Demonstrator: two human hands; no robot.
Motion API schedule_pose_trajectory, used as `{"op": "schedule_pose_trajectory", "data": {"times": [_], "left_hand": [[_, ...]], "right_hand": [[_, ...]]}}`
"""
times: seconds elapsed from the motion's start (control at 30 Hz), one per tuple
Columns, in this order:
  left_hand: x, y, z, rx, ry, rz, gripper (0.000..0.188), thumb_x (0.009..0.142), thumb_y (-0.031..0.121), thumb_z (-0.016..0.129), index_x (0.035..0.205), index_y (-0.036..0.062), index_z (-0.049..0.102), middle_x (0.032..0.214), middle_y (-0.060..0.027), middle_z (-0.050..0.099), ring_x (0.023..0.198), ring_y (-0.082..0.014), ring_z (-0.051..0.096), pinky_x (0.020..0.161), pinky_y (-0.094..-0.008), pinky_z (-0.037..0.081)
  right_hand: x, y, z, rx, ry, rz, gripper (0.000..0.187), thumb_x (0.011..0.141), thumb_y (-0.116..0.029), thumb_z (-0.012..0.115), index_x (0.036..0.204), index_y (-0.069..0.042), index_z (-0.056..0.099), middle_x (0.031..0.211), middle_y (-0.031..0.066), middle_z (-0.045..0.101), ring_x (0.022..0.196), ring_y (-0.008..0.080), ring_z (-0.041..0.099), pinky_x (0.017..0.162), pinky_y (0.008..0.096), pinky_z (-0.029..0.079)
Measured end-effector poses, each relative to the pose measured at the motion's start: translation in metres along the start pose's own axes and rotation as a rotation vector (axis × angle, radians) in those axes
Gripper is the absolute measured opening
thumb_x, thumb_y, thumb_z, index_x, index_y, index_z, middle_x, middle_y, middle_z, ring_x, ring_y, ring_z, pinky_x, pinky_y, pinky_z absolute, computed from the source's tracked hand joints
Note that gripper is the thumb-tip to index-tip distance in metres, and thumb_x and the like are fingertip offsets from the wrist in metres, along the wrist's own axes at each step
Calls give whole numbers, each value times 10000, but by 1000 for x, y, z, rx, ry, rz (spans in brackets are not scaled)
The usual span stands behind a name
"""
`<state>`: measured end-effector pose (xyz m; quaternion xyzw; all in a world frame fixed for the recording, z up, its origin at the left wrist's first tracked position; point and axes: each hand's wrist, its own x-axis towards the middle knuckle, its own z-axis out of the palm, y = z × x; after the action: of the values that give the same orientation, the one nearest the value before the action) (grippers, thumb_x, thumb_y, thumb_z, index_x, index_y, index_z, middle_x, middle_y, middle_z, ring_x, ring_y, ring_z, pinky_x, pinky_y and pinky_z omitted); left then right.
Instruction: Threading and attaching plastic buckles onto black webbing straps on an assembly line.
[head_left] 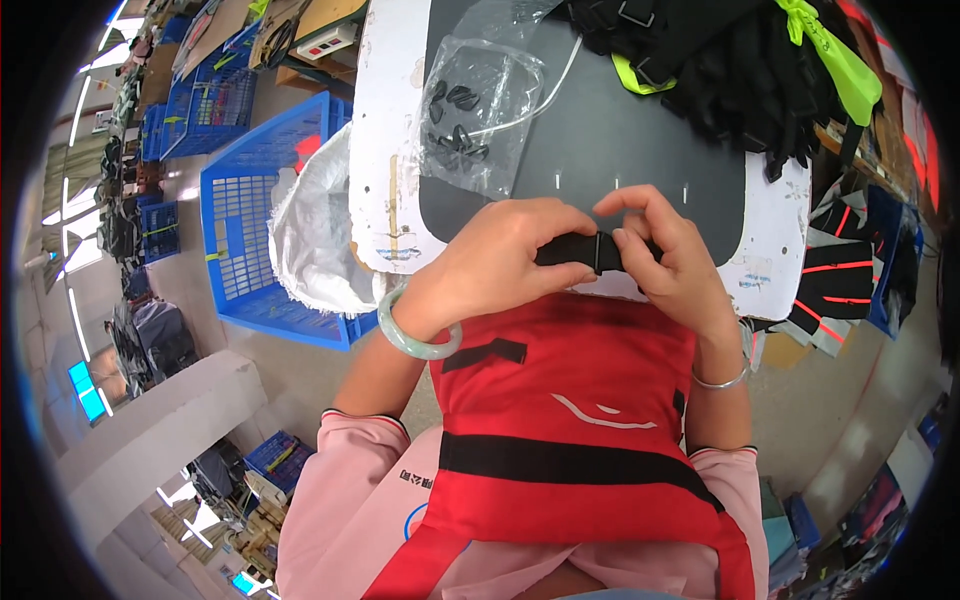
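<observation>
Both hands meet at the near edge of the tabletop [640,130], just above the person's lap, and between them sits a black plastic buckle [585,250] on a black strap. The left hand [490,265] curls over the buckle's left half with its fingers pressed together around it, so most of that half is hidden; the right hand [665,250] pinches the right half between thumb and bent forefinger. The buckle looks small, light and rigid, with smooth faces that could slip under a loose pinch, so the flat sides near each end seem the surest places to hold, while the strap behind it is soft and will bend and give no support. Under the hands a red garment with black bands [575,420] lies draped over the lap, limp and likely to slide. On the dark tabletop, a clear plastic bag [480,100] of small black clips lies well apart from the hands to the upper left, and a heap of black straps [720,60] with bright yellow-green bands [835,60] fills the far right corner. A blue plastic crate [255,200] with a white sack in it stands on the floor to the left. Nothing lies between the hands and the buckle
</observation>
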<state>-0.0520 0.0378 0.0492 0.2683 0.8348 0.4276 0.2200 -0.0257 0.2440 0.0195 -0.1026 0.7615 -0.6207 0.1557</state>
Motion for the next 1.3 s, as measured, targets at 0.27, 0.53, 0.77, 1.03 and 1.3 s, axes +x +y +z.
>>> {"op": "schedule_pose_trajectory", "data": {"times": [0.27,0.53,0.77,1.03,1.3], "left_hand": [[-5,2,2,101,11,-2,299,699,89,719,973,16,624,836,-127,623,748,-274,632,662,-332,499],[-10,-5,17,-140,72,15,297,713,140,727,963,13,629,850,-136,607,739,-304,601,653,-342,482],[-18,-13,40,-950,372,-146,306,796,-32,665,1018,22,461,954,-34,551,903,-81,548,773,-217,459],[-37,-17,46,-1194,318,-275,118,885,79,586,929,41,483,900,4,514,808,-36,491,696,-180,414],[-62,-32,31,-1260,499,-223,75,866,60,555,930,32,581,1199,-137,568,912,-108,532,796,-251,436]], "right_hand": [[-1,-1,9,21,29,-48,237,841,-7,489,1065,-67,538,545,1,384,509,89,380,513,238,338],[-10,9,22,164,119,-36,207,871,-9,503,1072,-47,533,568,-11,429,538,57,426,535,216,365],[-1,13,22,58,165,-256,300,771,-135,691,1025,-34,565,831,54,553,713,154,546,645,253,436],[1,-1,35,0,88,-183,390,687,-176,767,1007,-51,581,931,78,565,843,241,588,704,313,469],[3,6,25,-135,71,-202,350,672,-137,765,960,-44,588,913,71,553,810,216,573,719,300,462]]}}
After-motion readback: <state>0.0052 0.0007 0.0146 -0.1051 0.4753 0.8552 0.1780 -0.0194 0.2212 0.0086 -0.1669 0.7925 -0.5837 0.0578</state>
